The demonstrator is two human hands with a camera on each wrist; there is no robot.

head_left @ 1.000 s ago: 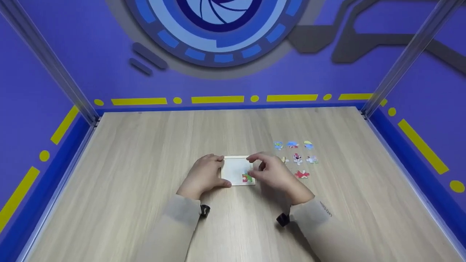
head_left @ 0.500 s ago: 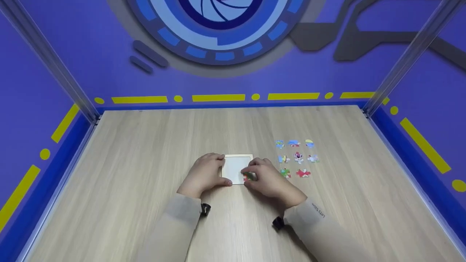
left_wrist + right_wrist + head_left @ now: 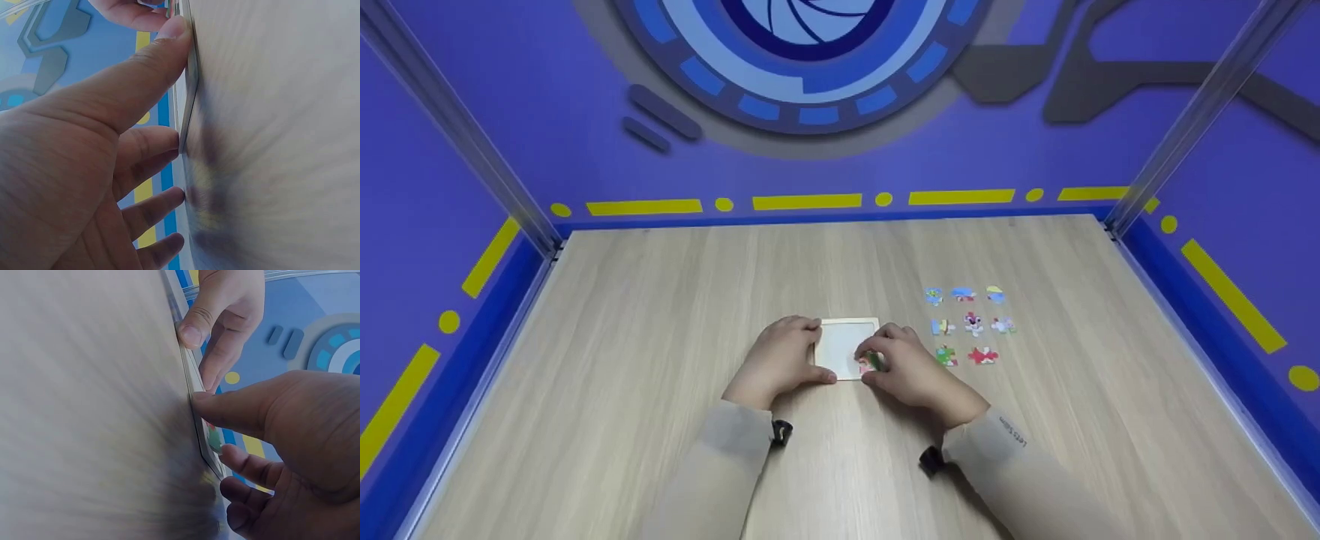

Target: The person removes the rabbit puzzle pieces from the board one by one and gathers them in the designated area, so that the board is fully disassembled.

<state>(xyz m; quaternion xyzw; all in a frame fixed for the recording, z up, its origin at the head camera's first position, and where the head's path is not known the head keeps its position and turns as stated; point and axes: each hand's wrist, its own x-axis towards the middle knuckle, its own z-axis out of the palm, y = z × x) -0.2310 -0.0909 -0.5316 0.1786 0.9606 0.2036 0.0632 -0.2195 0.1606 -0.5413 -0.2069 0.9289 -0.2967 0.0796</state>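
Observation:
A small square puzzle tray (image 3: 837, 341) with a pale wooden rim lies mid-table. My left hand (image 3: 780, 358) holds its left side, thumb at the near corner and fingertips at the far one. In the left wrist view, the thumb (image 3: 152, 64) presses against the tray's edge. A red and green jigsaw piece (image 3: 870, 364) is in the tray's near right corner, pinched by my right hand (image 3: 911, 367), whose fingers partly cover it. Up close in the right wrist view, the piece (image 3: 214, 439) shows between thumb and index finger.
Several loose jigsaw pieces lie in rows right of the tray, among them a green one (image 3: 946, 355), a red one (image 3: 982, 355) and one with a cartoon face (image 3: 973, 324). Purple-blue panels (image 3: 840, 176) enclose the wooden table (image 3: 660, 300) at the back and sides.
My right hand has come left and closer over the tray's near right corner, its fingers now around the red and green piece. The left hand has stayed on the tray.

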